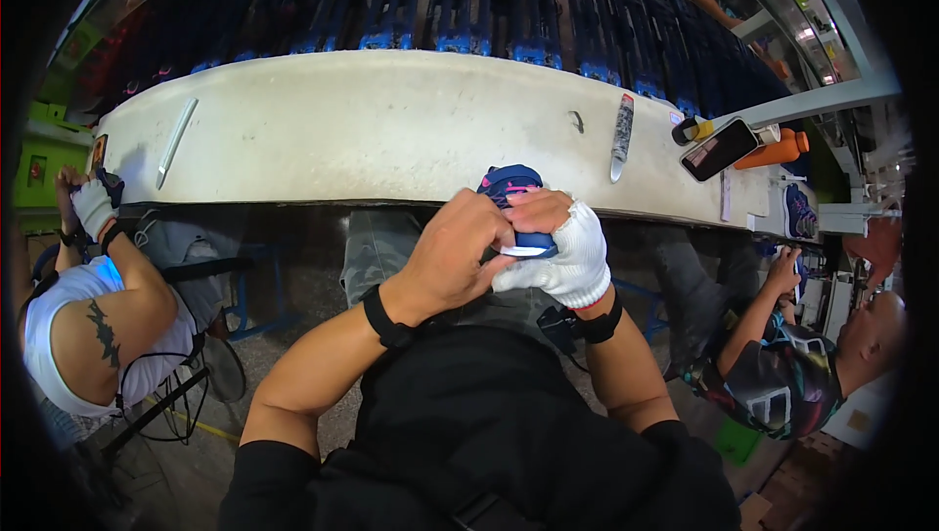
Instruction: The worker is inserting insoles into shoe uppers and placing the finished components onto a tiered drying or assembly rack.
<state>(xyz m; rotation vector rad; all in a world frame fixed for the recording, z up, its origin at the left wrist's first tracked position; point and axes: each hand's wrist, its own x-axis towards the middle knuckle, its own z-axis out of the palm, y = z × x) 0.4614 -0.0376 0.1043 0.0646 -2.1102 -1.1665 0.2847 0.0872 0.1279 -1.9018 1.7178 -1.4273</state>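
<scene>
Both hands are clenched on one dark blue shoe (pixel 511 187), held in the air just in front of the near edge of the long pale surface (pixel 391 130). The bare left hand (pixel 452 257) wraps over the shoe from the left with its fingers curled down onto it; the right hand (pixel 562 255), in a white knit glove, grasps it from the right and below. Between the two grips a white edge shows, probably the sole, though the fingers hide most of it. The shoe's blue end with pink marks sticks up above the knuckles toward the surface. Each wrist carries a black band.

On the surface lie a slim white tool (pixel 176 143) far to the left and a knife-like grey tool (pixel 621 137) to the right of the hands, well apart from each other. Further right sit a dark phone (pixel 719 150) and an orange bottle (pixel 778 150), side by side. Beyond the surface runs a row of dark blue shoes (pixel 440 3).

A person in a white shirt (pixel 98 326) works at the left end with a gloved hand raised, and another person in a patterned shirt (pixel 782 375) sits to the right.
</scene>
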